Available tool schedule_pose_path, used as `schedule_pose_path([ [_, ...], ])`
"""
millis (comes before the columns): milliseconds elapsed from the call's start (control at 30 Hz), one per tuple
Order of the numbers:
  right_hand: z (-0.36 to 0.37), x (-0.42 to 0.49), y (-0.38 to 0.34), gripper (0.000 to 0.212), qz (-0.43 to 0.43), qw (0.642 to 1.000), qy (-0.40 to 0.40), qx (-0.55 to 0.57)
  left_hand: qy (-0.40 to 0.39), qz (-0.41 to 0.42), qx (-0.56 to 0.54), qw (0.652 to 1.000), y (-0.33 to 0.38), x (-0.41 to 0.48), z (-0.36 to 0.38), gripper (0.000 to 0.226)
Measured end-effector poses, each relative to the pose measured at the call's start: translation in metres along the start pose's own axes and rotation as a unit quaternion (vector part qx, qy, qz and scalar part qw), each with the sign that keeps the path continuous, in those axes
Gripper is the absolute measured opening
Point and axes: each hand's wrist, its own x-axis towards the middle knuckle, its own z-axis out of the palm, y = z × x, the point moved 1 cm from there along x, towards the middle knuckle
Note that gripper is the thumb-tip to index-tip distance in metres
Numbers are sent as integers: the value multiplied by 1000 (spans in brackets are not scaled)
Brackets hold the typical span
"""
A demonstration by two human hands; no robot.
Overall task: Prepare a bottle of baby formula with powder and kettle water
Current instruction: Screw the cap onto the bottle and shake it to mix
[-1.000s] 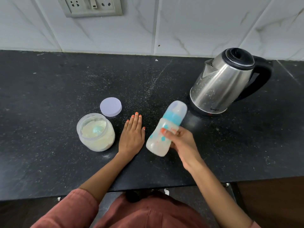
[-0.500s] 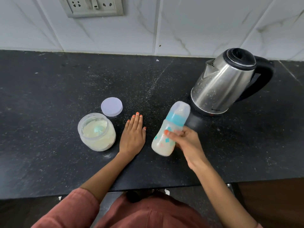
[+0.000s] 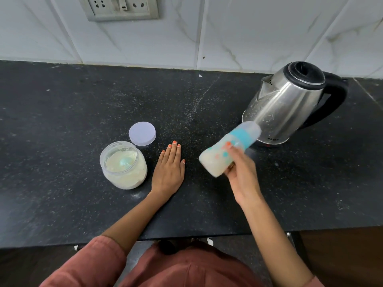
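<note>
My right hand (image 3: 242, 177) grips a capped baby bottle (image 3: 223, 151) with a blue collar and milky liquid inside. The bottle is tilted, cap pointing up-right toward the steel kettle (image 3: 284, 104), and it looks motion-blurred. My left hand (image 3: 169, 169) rests flat, palm down, on the black counter (image 3: 62, 112). Just left of that hand stands an open clear jar of pale formula powder (image 3: 124, 165) with a light blue scoop lying in it. The jar's white lid (image 3: 142, 133) lies behind the jar.
The kettle with its black lid and handle stands at the back right, close to the bottle's cap. A white tiled wall with a socket panel (image 3: 122, 7) runs behind. The counter's front edge (image 3: 207, 233) lies near my body.
The bottle has swung in my right hand, its cap now leaning further right and up toward the kettle. My left hand has stayed flat on the counter.
</note>
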Motion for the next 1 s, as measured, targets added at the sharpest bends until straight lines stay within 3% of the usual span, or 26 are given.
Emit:
schedule_pose_path([
  [33,1,3,-2,11,-9,999,24,43,-2,2,1,1000,0,0,0,67],
  [100,0,3,1,13,-15,999,19,22,-1,0,-1,1000,0,0,0,67],
  [200,-3,-13,14,15,27,981,-80,-176,-3,1,0,1000,-1,1,0,65],
  [267,-5,-18,15,18,33,965,-106,-239,-13,-2,4,1000,0,1,0,65],
  [367,-4,-6,6,14,17,995,-47,-90,-9,-9,-7,1000,1,1,-2,60],
  [467,0,6,1,19,-13,998,42,42,-10,-5,-9,1000,0,0,-1,61],
  [567,1,-5,10,11,12,997,-26,-74,-10,-6,-12,1000,0,0,-1,61],
  [667,-3,-21,19,17,46,961,-128,-240,-18,-4,-13,1000,0,1,0,65],
  [733,-4,-17,14,18,31,969,-113,-216,-13,-8,-11,1000,0,1,-1,63],
  [867,-1,2,1,10,-5,1000,20,15,-15,-5,-8,1000,0,0,-1,63],
  [933,0,2,2,9,-18,1000,19,5,-14,-7,-10,1000,0,0,-2,62],
  [1000,0,-9,10,10,9,994,-48,-102,-13,-7,-13,1000,0,0,-2,61],
])
